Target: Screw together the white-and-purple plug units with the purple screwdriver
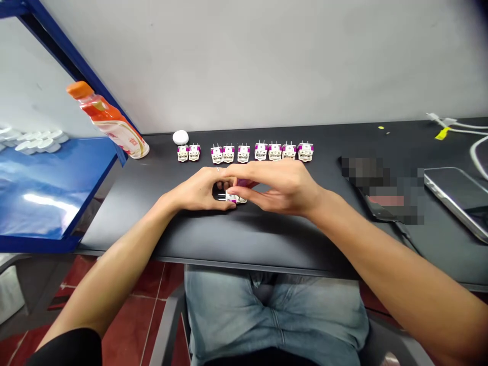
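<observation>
My left hand (pixel 200 190) is closed around a white and purple plug adapter (pixel 235 197), held low over the black table. Its metal pins point left, toward my palm. My right hand (pixel 282 187) meets it from the right, thumb and index finger pinched on a small purple part (pixel 244 182), mostly covered by the fingers. Whether that part touches the adapter, I cannot tell. Behind my hands stand several similar white and purple plug adapters (pixel 244 153) in a row, pins up.
At the left, an orange-capped bottle (pixel 114 124) stands by a blue frame (pixel 89 66). A white round object (pixel 180 137) sits behind the row. To the right lie a blurred dark device (pixel 375 206), a phone (pixel 459 195) and white cables (pixel 467 125). The table's front edge (pixel 244 265) is near my lap.
</observation>
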### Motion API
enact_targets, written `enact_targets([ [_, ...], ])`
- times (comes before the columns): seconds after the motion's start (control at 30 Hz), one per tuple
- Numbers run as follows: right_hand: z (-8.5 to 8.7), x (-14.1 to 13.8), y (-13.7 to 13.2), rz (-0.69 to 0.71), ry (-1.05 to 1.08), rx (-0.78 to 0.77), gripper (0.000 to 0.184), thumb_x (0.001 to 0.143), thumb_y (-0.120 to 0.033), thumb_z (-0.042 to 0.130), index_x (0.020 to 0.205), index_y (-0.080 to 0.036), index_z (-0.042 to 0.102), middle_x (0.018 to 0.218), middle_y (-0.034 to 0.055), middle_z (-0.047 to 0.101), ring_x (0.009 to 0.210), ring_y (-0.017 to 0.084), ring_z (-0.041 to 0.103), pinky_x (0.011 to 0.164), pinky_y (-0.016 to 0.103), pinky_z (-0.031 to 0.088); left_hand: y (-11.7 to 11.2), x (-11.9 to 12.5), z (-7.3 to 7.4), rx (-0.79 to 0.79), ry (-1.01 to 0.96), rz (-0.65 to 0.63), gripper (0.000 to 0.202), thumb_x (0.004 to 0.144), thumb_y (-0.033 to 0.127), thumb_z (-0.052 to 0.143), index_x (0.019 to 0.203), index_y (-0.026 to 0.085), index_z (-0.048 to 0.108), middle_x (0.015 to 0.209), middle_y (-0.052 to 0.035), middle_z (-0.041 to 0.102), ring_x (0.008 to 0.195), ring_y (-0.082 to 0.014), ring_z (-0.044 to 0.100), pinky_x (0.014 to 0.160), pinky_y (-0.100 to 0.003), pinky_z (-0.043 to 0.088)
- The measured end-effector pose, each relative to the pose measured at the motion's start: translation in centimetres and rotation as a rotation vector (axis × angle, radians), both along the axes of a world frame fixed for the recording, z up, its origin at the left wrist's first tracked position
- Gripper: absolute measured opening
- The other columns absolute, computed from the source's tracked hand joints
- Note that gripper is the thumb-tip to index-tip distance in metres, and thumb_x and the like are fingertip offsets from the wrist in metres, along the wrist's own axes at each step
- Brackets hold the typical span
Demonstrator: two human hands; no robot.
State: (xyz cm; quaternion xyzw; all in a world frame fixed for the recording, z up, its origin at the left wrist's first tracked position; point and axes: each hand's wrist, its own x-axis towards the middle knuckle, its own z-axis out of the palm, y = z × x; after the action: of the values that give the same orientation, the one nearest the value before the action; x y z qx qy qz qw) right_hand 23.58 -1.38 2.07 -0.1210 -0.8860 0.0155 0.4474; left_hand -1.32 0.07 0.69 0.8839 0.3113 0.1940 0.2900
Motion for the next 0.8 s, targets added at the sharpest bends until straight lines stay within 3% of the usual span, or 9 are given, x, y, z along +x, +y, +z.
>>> enact_targets([
  [0.1, 0.3, 0.5, 0.1, 0.101, -0.105, -0.124, 0.044, 0.111, -0.014, 0.065, 0.155, -0.022, 0.065, 0.130, 0.0026, 0.087, 0.108, 0.015, 0.086, 0.095, 0.025, 0.069, 0.0, -0.1, -0.2, -0.014, -0.005, 0.022, 0.023, 0.087, 0.037, 0.085, 0.097, 0.020, 0.074, 0.093, -0.0013, 0.078, 0.086, -0.0209, 0.072, 0.082, -0.032, 0.057],
  [0.33, 0.3, 0.7, 0.0, 0.041, -0.074, -0.126, 0.035, 0.108, -0.017, 0.072, 0.142, -0.025, 0.075, 0.115, -0.0012, 0.090, 0.088, 0.012, 0.085, 0.081, 0.021, 0.069, -0.1, 0.0, 0.2, -0.080, -0.023, 0.009, 0.027, 0.087, 0.035, 0.084, 0.109, 0.020, 0.077, 0.108, -0.0039, 0.083, 0.098, -0.0247, 0.077, 0.091, -0.036, 0.061],
  [0.5, -0.2, 0.3, 0.1, 0.030, -0.048, -0.142, 0.035, 0.107, -0.019, 0.075, 0.142, -0.025, 0.077, 0.115, -0.0009, 0.090, 0.086, 0.013, 0.085, 0.084, 0.023, 0.071, -0.1, 0.0, 0.2, -0.034, 0.010, 0.035, 0.026, 0.086, 0.037, 0.086, 0.105, 0.021, 0.079, 0.106, -0.0041, 0.083, 0.096, -0.0248, 0.076, 0.086, -0.034, 0.061],
  [0.67, -0.4, 0.0, 0.3, 0.125, 0.095, -0.268, 0.041, 0.108, -0.016, 0.070, 0.148, -0.025, 0.074, 0.127, 0.0013, 0.087, 0.096, 0.012, 0.086, 0.087, 0.022, 0.072, 0.2, -0.4, 0.8, -0.022, 0.009, -0.011, 0.022, 0.085, 0.036, 0.089, 0.097, 0.020, 0.079, 0.098, -0.0027, 0.080, 0.089, -0.0212, 0.073, 0.081, -0.030, 0.059],
  [0.8, -0.3, -0.1, 0.3, 0.146, 0.274, -0.384, 0.044, 0.104, -0.013, 0.072, 0.147, -0.023, 0.073, 0.128, 0.0030, 0.085, 0.095, 0.013, 0.086, 0.086, 0.024, 0.074, 0.2, -1.4, 2.4, -0.141, 0.066, -0.051, 0.029, 0.088, 0.032, 0.089, 0.114, 0.021, 0.085, 0.111, -0.0059, 0.086, 0.100, -0.0224, 0.078, 0.093, -0.031, 0.062],
])
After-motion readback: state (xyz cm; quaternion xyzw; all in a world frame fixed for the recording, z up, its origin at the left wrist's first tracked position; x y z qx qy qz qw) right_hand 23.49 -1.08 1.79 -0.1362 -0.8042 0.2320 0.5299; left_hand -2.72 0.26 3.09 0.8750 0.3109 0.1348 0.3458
